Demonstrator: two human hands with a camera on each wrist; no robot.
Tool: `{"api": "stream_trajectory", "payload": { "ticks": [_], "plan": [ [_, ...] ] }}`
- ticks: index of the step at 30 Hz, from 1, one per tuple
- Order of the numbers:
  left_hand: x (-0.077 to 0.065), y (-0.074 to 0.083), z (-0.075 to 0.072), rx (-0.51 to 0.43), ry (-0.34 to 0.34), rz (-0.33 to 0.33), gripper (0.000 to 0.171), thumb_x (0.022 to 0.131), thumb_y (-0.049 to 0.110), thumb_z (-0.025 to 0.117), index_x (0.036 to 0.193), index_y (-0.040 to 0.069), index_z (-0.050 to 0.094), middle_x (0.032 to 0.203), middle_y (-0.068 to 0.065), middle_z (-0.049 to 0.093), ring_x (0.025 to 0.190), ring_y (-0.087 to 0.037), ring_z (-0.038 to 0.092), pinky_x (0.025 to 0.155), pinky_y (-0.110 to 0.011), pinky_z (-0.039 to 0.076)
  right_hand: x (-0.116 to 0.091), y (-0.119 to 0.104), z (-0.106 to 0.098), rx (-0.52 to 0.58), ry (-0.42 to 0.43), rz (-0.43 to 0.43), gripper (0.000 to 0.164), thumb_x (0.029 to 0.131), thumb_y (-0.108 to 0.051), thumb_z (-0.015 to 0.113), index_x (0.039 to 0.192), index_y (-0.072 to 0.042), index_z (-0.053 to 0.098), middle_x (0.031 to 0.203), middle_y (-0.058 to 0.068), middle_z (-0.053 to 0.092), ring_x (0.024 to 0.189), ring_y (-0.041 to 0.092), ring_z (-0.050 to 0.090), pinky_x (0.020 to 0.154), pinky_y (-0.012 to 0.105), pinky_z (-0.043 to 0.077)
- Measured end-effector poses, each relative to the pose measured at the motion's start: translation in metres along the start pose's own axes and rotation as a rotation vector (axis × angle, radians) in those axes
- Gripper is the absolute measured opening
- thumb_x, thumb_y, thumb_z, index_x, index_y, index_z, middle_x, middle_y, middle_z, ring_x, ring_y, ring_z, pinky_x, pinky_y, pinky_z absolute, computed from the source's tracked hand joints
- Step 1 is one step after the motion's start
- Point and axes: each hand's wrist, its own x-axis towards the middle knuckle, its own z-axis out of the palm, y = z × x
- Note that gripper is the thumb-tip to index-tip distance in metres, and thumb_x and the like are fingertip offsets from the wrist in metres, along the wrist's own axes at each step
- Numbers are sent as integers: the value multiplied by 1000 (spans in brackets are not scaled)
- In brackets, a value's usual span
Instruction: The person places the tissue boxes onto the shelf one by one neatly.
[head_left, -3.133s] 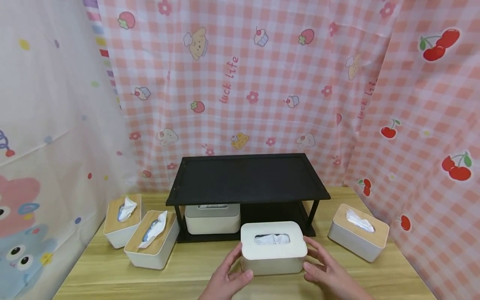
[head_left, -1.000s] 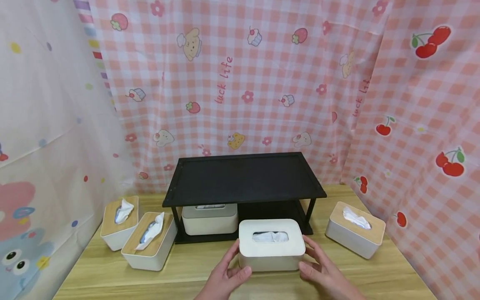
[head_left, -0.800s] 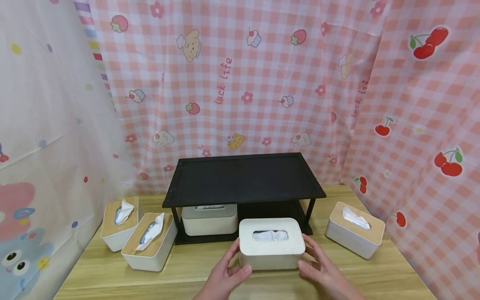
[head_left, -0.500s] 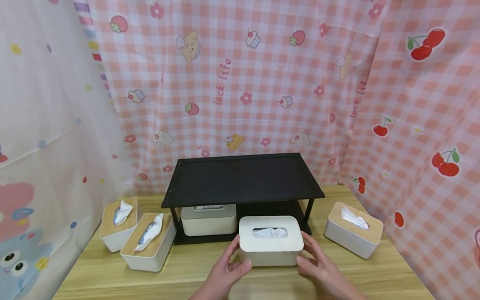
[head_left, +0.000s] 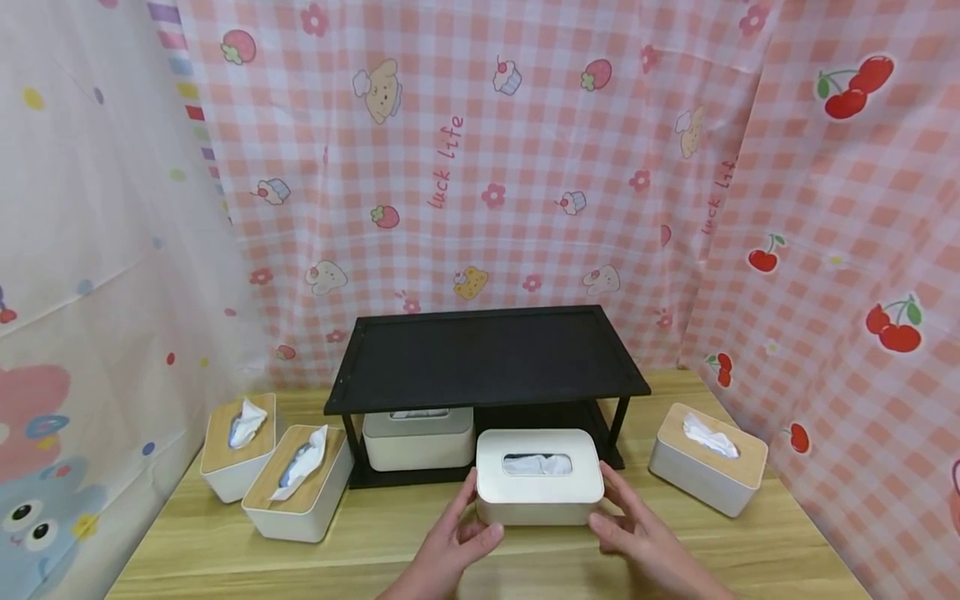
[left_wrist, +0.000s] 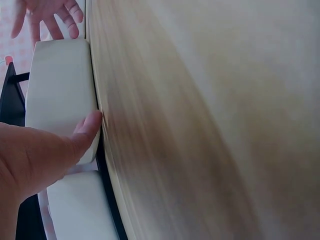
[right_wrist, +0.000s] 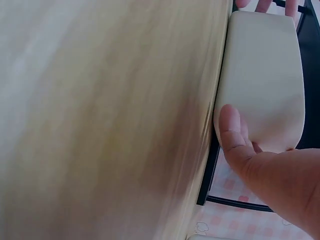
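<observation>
A tissue box with a cream lid (head_left: pixel 538 492) is held level at the front of the low black shelf (head_left: pixel 491 354), right of centre. My left hand (head_left: pixel 453 546) grips its left end, thumb at the front corner and fingers along the side. On the opposite end, my right hand (head_left: pixel 645 537) holds it the same way. In the right wrist view the box (right_wrist: pixel 262 75) stands at the shelf's front edge, its lower side near the black rail. Under the shelf, to the left, sits another tissue box (head_left: pixel 420 450), its top partly hidden by the shelf board.
Two wood-topped tissue boxes stand left of the shelf, one behind (head_left: pixel 240 433) and one in front (head_left: pixel 300 483). Another wood-topped tissue box (head_left: pixel 708 458) is on the right. Patterned curtains (head_left: pixel 480 167) enclose the wooden table (head_left: pixel 360 567) at the back and sides.
Both hands have moved the cream-lidded tissue box slightly away from me, toward the shelf's opening. The grip looks the same, and the other boxes stay in place.
</observation>
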Motion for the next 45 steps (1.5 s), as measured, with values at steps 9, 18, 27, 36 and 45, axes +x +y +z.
{"api": "stream_trajectory", "payload": {
  "ticks": [9,18,27,36,45],
  "plan": [
    [-1,1,1,-19,8,8,92,106,31,70,173,13,11,175,-33,10,121,-19,61,102,-41,55,1,0,2,11,11,-14,83,110,-23,60,172,-11,7,170,39,19,127,36,62,89,36,61],
    [0,1,2,-11,26,17,91,105,32,70,171,5,13,160,-29,45,121,-18,63,100,-40,57,1,-3,4,-12,44,-3,83,109,-24,62,171,-7,9,170,37,22,131,37,62,90,34,60],
    [1,3,4,-12,34,25,96,103,33,72,170,2,12,146,-30,59,129,-26,59,107,-54,53,3,-9,10,-50,127,55,85,106,-30,67,170,-6,16,171,35,25,135,39,62,99,44,61],
    [2,4,6,-45,51,19,97,102,32,74,170,2,12,151,-35,52,138,-38,55,112,-64,48,3,-13,13,-73,172,59,86,104,-31,69,170,-7,19,171,33,28,132,35,64,102,44,59],
    [1,7,7,-67,62,62,95,101,28,75,170,3,15,154,-35,49,140,-40,52,110,-56,51,4,-17,13,-77,171,52,84,105,-29,68,170,-6,19,171,33,28,135,37,63,101,44,60]
  ]
}}
